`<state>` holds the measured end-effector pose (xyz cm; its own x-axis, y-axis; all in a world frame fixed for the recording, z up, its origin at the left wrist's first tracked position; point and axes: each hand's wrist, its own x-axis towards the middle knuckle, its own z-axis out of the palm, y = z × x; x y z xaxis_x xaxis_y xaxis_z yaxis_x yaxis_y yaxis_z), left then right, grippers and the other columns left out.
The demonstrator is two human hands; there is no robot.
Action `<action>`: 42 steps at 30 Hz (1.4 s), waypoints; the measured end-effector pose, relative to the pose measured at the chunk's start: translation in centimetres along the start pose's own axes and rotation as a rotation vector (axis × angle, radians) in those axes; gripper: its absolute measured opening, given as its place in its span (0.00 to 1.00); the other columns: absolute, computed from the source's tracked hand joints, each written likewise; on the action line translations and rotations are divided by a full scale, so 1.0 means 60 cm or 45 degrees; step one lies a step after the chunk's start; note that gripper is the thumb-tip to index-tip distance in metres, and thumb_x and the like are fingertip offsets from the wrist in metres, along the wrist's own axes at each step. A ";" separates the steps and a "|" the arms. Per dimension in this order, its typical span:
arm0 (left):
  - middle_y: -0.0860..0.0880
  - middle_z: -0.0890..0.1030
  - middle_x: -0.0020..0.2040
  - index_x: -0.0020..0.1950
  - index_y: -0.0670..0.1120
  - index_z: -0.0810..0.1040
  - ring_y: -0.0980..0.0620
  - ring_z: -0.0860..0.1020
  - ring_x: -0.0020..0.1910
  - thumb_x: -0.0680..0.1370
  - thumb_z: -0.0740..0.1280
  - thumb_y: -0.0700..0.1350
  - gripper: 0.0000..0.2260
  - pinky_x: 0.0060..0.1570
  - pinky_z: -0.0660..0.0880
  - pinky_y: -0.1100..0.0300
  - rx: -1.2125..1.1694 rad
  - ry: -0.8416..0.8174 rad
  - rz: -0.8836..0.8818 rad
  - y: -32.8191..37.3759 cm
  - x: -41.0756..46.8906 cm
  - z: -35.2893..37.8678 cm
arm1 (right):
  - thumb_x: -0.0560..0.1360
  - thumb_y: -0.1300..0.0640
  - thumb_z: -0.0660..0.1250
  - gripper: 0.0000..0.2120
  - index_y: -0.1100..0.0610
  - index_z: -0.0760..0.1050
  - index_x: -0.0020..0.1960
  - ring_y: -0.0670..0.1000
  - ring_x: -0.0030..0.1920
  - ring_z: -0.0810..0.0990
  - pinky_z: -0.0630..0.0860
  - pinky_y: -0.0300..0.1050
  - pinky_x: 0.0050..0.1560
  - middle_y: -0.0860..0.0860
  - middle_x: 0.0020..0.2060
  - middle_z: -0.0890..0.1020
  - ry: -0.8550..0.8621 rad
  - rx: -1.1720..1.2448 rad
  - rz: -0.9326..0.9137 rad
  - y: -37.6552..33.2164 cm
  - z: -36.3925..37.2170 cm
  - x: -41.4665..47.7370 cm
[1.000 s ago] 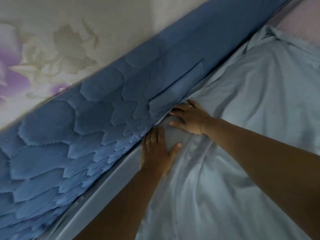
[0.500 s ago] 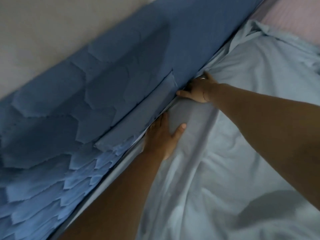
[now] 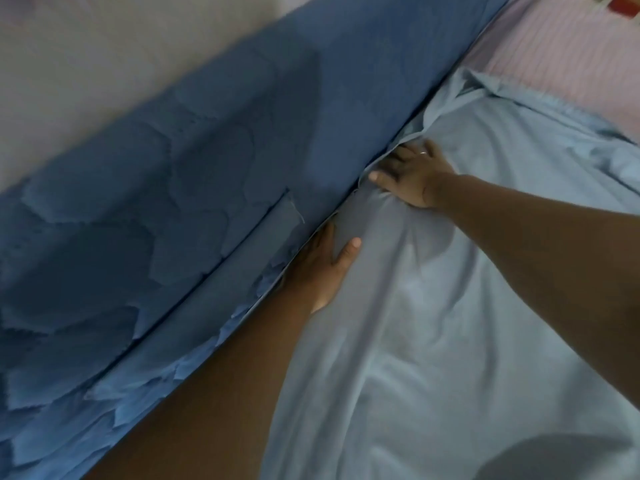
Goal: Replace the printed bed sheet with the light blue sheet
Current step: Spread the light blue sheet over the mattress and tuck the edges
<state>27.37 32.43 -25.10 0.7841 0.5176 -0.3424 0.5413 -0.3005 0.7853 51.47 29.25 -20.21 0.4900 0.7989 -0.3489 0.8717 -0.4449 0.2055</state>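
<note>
Backdrop: dark blue quilted fabric panel meets pink striped mattress; wrinkled light blue sheet spread over most of it, edge at that seam. L grip flat, fingers straight, pressing sheet into gap; R grip splayed wide, pressing sheet further up.

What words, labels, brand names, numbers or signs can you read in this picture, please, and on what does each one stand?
None can be read.
The light blue sheet, the dark blue quilted padded panel and the pink striped fabric show no lettering.
The red and cream patch in the top right corner is too blurred to tell whether it bears any text.
</note>
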 end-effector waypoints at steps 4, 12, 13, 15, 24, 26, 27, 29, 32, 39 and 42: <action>0.53 0.52 0.80 0.81 0.51 0.48 0.53 0.53 0.78 0.81 0.51 0.63 0.32 0.76 0.49 0.57 -0.049 -0.036 0.014 0.019 0.038 0.001 | 0.78 0.34 0.36 0.32 0.45 0.57 0.77 0.51 0.78 0.52 0.42 0.59 0.75 0.46 0.77 0.57 -0.073 -0.023 0.054 0.052 -0.005 0.044; 0.54 0.52 0.80 0.81 0.53 0.47 0.55 0.51 0.78 0.80 0.49 0.66 0.32 0.77 0.47 0.56 -0.167 -0.066 0.066 0.070 0.153 0.023 | 0.75 0.28 0.41 0.39 0.50 0.59 0.77 0.50 0.78 0.51 0.38 0.61 0.74 0.50 0.77 0.60 -0.139 0.063 -0.059 0.081 -0.003 0.119; 0.54 0.51 0.80 0.81 0.53 0.47 0.56 0.50 0.78 0.81 0.49 0.65 0.32 0.76 0.46 0.58 -0.155 -0.065 0.074 0.074 0.163 0.025 | 0.75 0.28 0.41 0.39 0.50 0.60 0.76 0.50 0.78 0.52 0.39 0.61 0.75 0.51 0.76 0.61 -0.115 0.079 -0.080 0.088 -0.001 0.123; 0.54 0.51 0.80 0.81 0.53 0.47 0.56 0.50 0.78 0.81 0.49 0.65 0.31 0.75 0.46 0.59 -0.130 -0.057 0.095 0.081 0.179 0.028 | 0.74 0.27 0.42 0.40 0.51 0.60 0.76 0.51 0.77 0.53 0.39 0.60 0.75 0.51 0.76 0.61 -0.066 0.072 -0.102 0.098 0.003 0.127; 0.54 0.52 0.80 0.80 0.54 0.47 0.56 0.51 0.78 0.80 0.50 0.65 0.32 0.76 0.48 0.57 -0.119 -0.081 0.126 0.088 0.187 0.023 | 0.74 0.27 0.37 0.38 0.44 0.61 0.75 0.52 0.78 0.45 0.34 0.65 0.72 0.45 0.77 0.59 -0.045 0.067 -0.019 0.102 0.006 0.122; 0.54 0.52 0.80 0.80 0.54 0.47 0.55 0.51 0.78 0.80 0.50 0.65 0.32 0.75 0.48 0.58 -0.093 -0.081 0.106 0.087 0.189 0.024 | 0.73 0.27 0.38 0.37 0.42 0.60 0.75 0.53 0.78 0.43 0.32 0.66 0.71 0.45 0.77 0.56 -0.041 0.061 0.031 0.105 0.006 0.123; 0.54 0.51 0.80 0.80 0.54 0.47 0.55 0.51 0.78 0.80 0.50 0.66 0.32 0.75 0.48 0.58 -0.097 -0.089 0.093 0.085 0.190 0.025 | 0.73 0.26 0.38 0.38 0.41 0.59 0.76 0.54 0.78 0.42 0.32 0.67 0.71 0.46 0.78 0.55 -0.035 0.057 0.068 0.108 0.006 0.126; 0.55 0.51 0.80 0.80 0.55 0.47 0.56 0.51 0.78 0.79 0.50 0.67 0.33 0.75 0.47 0.57 -0.128 -0.093 0.086 0.081 0.192 0.028 | 0.69 0.22 0.39 0.42 0.41 0.55 0.77 0.55 0.78 0.41 0.33 0.68 0.71 0.49 0.79 0.51 -0.021 0.052 0.136 0.116 0.007 0.135; 0.56 0.53 0.80 0.80 0.57 0.47 0.56 0.52 0.78 0.77 0.50 0.70 0.35 0.77 0.49 0.52 -0.166 -0.063 0.125 0.071 0.197 0.031 | 0.63 0.18 0.41 0.50 0.44 0.48 0.79 0.55 0.78 0.41 0.34 0.68 0.71 0.50 0.79 0.47 -0.030 0.085 0.147 0.130 0.008 0.154; 0.54 0.54 0.80 0.80 0.55 0.49 0.55 0.53 0.78 0.78 0.51 0.68 0.34 0.77 0.50 0.53 -0.147 0.010 0.185 0.070 0.195 0.036 | 0.70 0.23 0.41 0.46 0.50 0.48 0.79 0.51 0.78 0.45 0.36 0.63 0.74 0.49 0.79 0.50 -0.018 0.186 0.098 0.105 0.011 0.117; 0.51 0.53 0.80 0.81 0.52 0.49 0.53 0.52 0.78 0.76 0.50 0.69 0.37 0.77 0.49 0.53 -0.094 -0.015 0.155 0.080 0.188 0.033 | 0.75 0.29 0.43 0.40 0.52 0.46 0.79 0.50 0.78 0.44 0.37 0.58 0.75 0.49 0.79 0.49 0.022 0.318 0.032 0.075 0.022 0.036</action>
<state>39.42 35.22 -26.21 0.8465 0.4714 -0.2476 0.4183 -0.3010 0.8570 56.47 28.46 -21.28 0.5133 0.7920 -0.3307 0.8354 -0.5493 -0.0188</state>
